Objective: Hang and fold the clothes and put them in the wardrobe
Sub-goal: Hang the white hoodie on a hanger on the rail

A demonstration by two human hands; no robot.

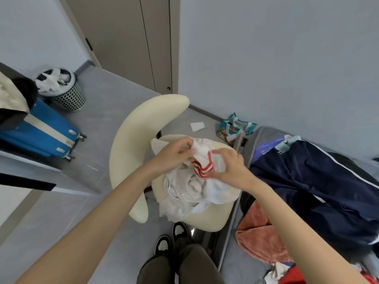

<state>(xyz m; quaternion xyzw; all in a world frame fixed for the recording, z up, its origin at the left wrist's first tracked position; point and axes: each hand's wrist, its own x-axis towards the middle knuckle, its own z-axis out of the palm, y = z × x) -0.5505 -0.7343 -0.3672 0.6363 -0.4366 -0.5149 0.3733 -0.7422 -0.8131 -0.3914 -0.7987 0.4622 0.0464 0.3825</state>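
Note:
A crumpled white garment with a red-striped collar lies heaped on the seat of a cream chair. My left hand pinches the white cloth just left of the striped collar. My right hand grips the cloth on the collar's right side. Both hands hold the collar part slightly above the rest of the heap. To the right, a dark navy garment with white piping is spread over a bed. The tall beige wardrobe doors stand shut at the back.
A blue suitcase lies at the left beside a mesh waste bin. An orange towel and red cloth lie on the bed's near part. A teal bag and a paper scrap lie on the floor. My shoes stand before the chair.

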